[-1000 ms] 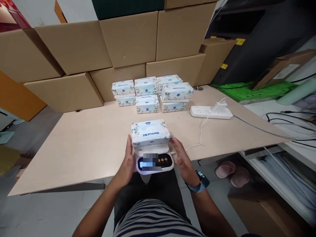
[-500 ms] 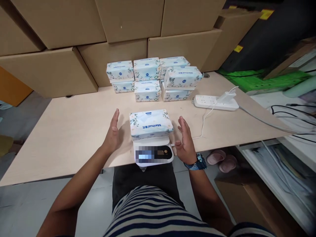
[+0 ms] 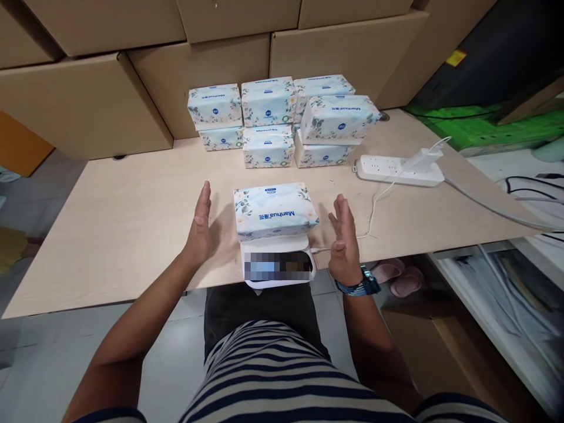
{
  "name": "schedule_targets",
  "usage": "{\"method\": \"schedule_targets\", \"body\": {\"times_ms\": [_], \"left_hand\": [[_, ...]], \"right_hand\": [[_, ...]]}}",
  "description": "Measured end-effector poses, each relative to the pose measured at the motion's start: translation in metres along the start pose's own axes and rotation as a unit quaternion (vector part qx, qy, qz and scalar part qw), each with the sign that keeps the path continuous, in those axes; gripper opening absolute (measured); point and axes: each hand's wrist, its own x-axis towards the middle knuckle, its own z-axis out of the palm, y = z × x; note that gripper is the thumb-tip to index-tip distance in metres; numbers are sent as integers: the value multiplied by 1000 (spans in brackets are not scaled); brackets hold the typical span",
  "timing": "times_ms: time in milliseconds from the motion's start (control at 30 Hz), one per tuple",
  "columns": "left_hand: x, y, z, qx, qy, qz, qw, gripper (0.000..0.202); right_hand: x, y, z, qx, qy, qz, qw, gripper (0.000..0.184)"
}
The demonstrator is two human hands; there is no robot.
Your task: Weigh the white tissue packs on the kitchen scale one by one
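Observation:
A tissue pack [image 3: 275,210] with a floral print lies flat on a white digital scale [image 3: 275,245] at the table's front edge. The scale's display is blurred out. My left hand [image 3: 201,229] is held upright to the left of the pack, fingers straight, apart from it and holding nothing. On the other side, my right hand [image 3: 345,242] stands palm inward with its fingers stretched out, also clear of the pack. A thin white cable [image 3: 321,249] runs into the scale's right side. More tissue packs [image 3: 268,147] are stacked two high behind it.
Large cardboard boxes [image 3: 211,76] form a wall behind the stacked packs. A white power strip [image 3: 399,170] with a plugged-in adapter lies on the wooden table [image 3: 132,205] at the right. Beyond the table's right end are a green crate [image 3: 471,132] and a shelf with cables.
My right hand has moved slightly right, away from the tissue pack, and my left hand stays about the same. The camera view has shifted a little; the pack remains on the scale.

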Motion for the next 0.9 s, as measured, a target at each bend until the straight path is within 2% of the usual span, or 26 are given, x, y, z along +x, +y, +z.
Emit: {"method": "schedule_targets", "body": {"times_ms": [67,133,200,267,300,367,400,467,533,600,633,700,767,800,833,900], "left_hand": [[1,-2,2,-9,11,-1,1000,91],[3,-3,-3,-1,46,-1,999,92],[3,0,-18,20,151,-11,988,92],[0,9,-41,27,304,-20,952,92],[-3,15,-52,16,363,-14,932,91],[-12,30,-65,-34,449,-27,892,84],[-17,36,-65,-63,462,-46,883,80],[-25,48,-50,-109,438,-70,889,77],[-29,58,-19,-138,427,-88,889,79],[-32,66,18,-164,401,-131,892,83],[-34,71,34,-176,366,-156,900,85],[-42,82,59,-201,240,-173,934,89],[-51,91,69,-233,131,-132,954,95],[-54,95,68,-250,104,-107,957,96],[-56,97,63,-263,93,-89,956,97],[-53,96,44,-272,114,-76,953,99]], "right_hand": [[-1,1,1,15,29,6,999,83],[-3,0,4,30,74,11,997,81],[-5,-3,8,39,139,28,989,77],[-6,-5,12,40,220,61,973,75],[-5,-5,14,39,263,80,961,76],[-2,-9,19,43,320,115,939,82],[0,-12,22,44,333,129,933,84],[5,-24,28,51,329,155,930,87],[7,-41,37,79,294,195,932,87],[7,-60,48,124,194,239,943,86],[7,-70,53,140,126,250,950,86],[6,-87,58,157,13,242,957,86],[9,-100,55,173,-31,219,960,83],[12,-106,51,182,-36,207,961,82],[16,-111,47,186,-44,193,962,81],[29,-120,43,172,-78,148,971,83]]}}
